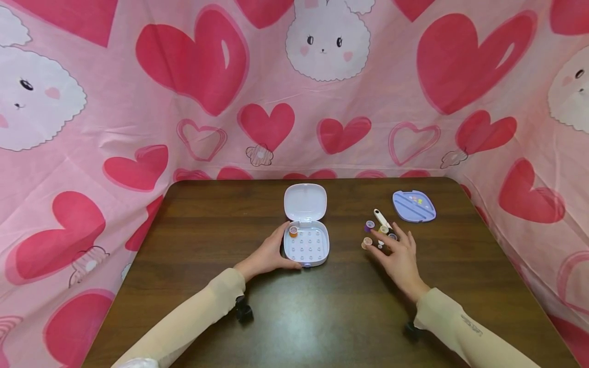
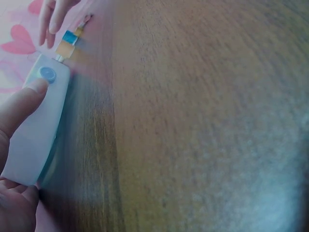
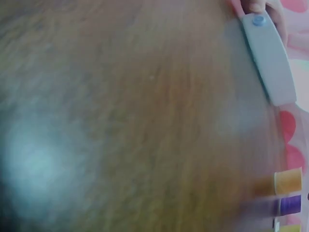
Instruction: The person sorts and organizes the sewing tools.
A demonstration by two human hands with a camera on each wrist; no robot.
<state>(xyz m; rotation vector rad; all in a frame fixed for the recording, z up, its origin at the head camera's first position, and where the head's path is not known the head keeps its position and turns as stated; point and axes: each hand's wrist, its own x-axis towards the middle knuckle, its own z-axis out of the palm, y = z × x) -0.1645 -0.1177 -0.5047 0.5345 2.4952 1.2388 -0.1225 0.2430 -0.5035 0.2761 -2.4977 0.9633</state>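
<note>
A small white hinged box [image 1: 327, 250] stands open on the table, rows of pegs on its floor. One orange thread spool [image 1: 293, 232] sits in its back left corner. My left hand [image 1: 267, 257] holds the box from the left, fingers along the side and thumb [image 2: 34, 92] beside the blue front button [image 2: 47, 74]. Over a cluster of thread spools, my right hand [image 1: 401, 258] hovers with fingers spread and relaxed. Nearest its fingertips is a peach spool [image 1: 366, 243]; a purple spool [image 1: 369, 226] and a yellow spool [image 1: 384, 229] stand behind. The hand partly hides the cluster.
The box's raised lid [image 1: 305, 202] leans back behind it. A slim white-handled tool [image 1: 381, 217] lies behind the spools. Farther back right is a flat lavender tray [image 1: 414, 207] with small coloured pieces. Heart-printed cloth [image 1: 322, 97] hangs around the brown table [image 1: 221, 204].
</note>
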